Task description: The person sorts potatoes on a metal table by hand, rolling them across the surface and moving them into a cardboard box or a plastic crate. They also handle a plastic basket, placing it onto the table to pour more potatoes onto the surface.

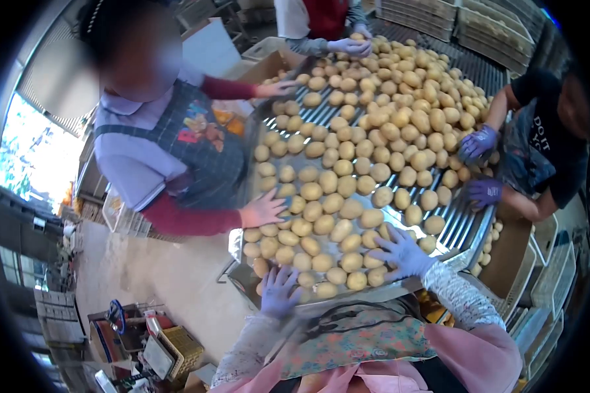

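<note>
Many pale yellow-brown potatoes cover a metal sorting table with a slatted, roller-like surface. My left hand, in a light purple glove, rests with fingers apart at the near left edge, touching or just beside the closest potatoes. Further right, my right hand, gloved the same way, spreads its fingers over potatoes near the front right part of the table. Neither hand has a potato enclosed in it. Some potatoes under my right palm are hidden.
On the left, a person in a checked apron reaches both hands over the potatoes. Another person's purple-gloved hands work at the right, and a third person's gloved hands at the far side. Crates stand behind; a cardboard box sits right.
</note>
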{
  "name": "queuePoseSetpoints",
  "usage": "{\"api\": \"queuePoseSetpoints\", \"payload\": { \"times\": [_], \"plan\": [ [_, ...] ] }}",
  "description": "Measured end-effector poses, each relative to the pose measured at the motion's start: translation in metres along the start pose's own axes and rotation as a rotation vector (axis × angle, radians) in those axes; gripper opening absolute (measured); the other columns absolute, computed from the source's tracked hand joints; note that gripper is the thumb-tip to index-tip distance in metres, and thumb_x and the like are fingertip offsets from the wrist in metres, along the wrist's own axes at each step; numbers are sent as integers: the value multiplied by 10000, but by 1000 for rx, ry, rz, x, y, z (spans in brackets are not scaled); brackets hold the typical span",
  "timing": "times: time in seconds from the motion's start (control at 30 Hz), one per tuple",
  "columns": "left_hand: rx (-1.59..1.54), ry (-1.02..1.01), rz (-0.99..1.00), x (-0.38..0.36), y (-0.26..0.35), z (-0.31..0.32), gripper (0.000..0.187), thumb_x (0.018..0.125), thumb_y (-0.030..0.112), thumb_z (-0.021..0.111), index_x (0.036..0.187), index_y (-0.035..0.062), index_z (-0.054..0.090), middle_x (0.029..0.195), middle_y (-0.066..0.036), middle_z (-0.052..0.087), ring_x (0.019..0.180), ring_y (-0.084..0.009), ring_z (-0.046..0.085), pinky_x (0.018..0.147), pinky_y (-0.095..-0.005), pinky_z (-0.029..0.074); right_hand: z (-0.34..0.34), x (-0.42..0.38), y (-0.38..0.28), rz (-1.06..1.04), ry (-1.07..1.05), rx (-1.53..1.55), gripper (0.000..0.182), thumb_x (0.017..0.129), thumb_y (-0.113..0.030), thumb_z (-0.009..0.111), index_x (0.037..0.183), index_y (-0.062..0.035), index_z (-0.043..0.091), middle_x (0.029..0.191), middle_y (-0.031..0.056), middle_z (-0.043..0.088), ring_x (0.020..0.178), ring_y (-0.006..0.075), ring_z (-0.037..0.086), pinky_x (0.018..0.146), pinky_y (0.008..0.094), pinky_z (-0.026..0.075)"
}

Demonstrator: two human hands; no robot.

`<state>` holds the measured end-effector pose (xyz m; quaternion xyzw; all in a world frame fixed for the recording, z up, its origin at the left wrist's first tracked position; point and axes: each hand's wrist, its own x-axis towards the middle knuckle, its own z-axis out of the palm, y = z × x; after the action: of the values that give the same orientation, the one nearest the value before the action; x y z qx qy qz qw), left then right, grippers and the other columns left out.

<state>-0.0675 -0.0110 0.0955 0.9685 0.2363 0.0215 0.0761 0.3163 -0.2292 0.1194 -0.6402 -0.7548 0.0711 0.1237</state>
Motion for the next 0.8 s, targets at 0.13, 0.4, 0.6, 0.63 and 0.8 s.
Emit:
{"api": "queuePoseSetpoints", "payload": {
  "times": [0.13, 0.4, 0.6, 0.63, 0.8],
  "plan": [
    [-117, 70, -205, -47, -33, -26, 727, 837, 446, 690, 1404, 19, 533, 1355, -221, 554, 1239, -437, 517, 1095, -571, 359, 36, 23, -38, -195, 53, 57, 721, 766, -596, 733, 1415, -335, 559, 1510, 145, 466, 1364, 426, 439, 1129, 586, 340],
    [15, 306, -185, 62, -46, -3, 640, 882, 372, 707, 1395, 19, 562, 1399, -221, 553, 1281, -470, 499, 1093, -590, 370, 87, 135, -121, -242, 51, 159, 612, 785, -515, 740, 1360, -342, 619, 1438, 147, 516, 1365, 384, 447, 1147, 553, 320],
    [85, 296, 6, 104, 44, 53, 541, 935, 421, 636, 1432, 214, 576, 1522, -209, 461, 1357, -487, 435, 1121, -621, 314, 98, 81, -73, -322, 45, 519, 481, 780, -472, 731, 1214, -269, 698, 1354, 101, 569, 1292, 398, 488, 1089, 570, 362],
    [76, 288, 6, 91, 48, 40, 541, 935, 421, 636, 1432, 214, 576, 1522, -209, 461, 1357, -487, 435, 1121, -621, 314, 86, 64, -53, -235, 26, 538, 483, 766, -481, 728, 1204, -279, 705, 1356, 90, 566, 1279, 386, 492, 1077, 576, 362],
    [-142, 18, 58, -11, -2, -16, 530, 894, 364, 660, 1386, 178, 593, 1392, -194, 542, 1303, -434, 499, 1130, -587, 325, 29, 26, -24, -70, 175, -68, 559, 716, -565, 730, 1221, -326, 715, 1365, 86, 553, 1272, 405, 480, 1066, 604, 357]
  ]
}}
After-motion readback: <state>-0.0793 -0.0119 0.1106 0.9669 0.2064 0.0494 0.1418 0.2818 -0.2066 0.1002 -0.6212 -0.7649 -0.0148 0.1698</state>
